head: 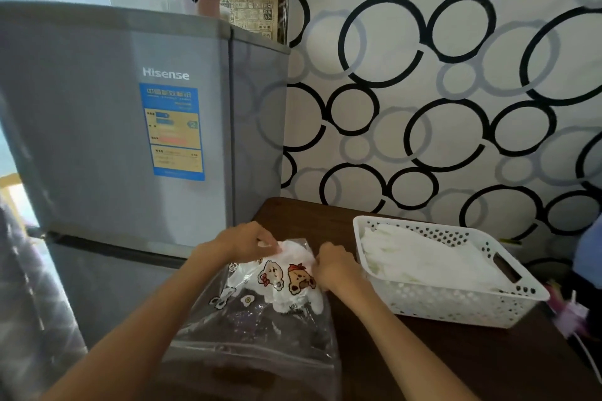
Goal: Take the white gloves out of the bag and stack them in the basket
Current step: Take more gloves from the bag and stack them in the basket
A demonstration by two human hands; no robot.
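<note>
Landmark: I place everything relative to the white basket [508, 298], which sits on the dark table [456, 361].
Bag: the clear printed bag [257, 329] lies on the table, well to the left of the basket, its mouth on the far side from me.
Gloves in bag: a small bunch of white gloves [293, 283] shows through the plastic near the bag mouth, on the basket side.
Gloves in basket: a flat stack of white gloves [426, 257] already fills much of the basket floor.
Left hand: my left hand [247, 239] is at the bag mouth, on the side far from the basket, fingers curled and pinching the plastic rim.
Right hand: my right hand [335, 267] is at the bag edge nearest the basket, fingers curled into the plastic; I cannot tell whether it holds plastic only or a glove too.
Step in hand: I judge it as opening the mouth to reach the remaining gloves.
Method: I keep the left pinch fixed as an anchor and spread the mouth wide before reaching in.
Method: I draw the gloves out flat, cuffs together, and lay them square on the stack.
Caution: thin plastic clings; pulling fast would likely drag the bag towards the basket.
</note>
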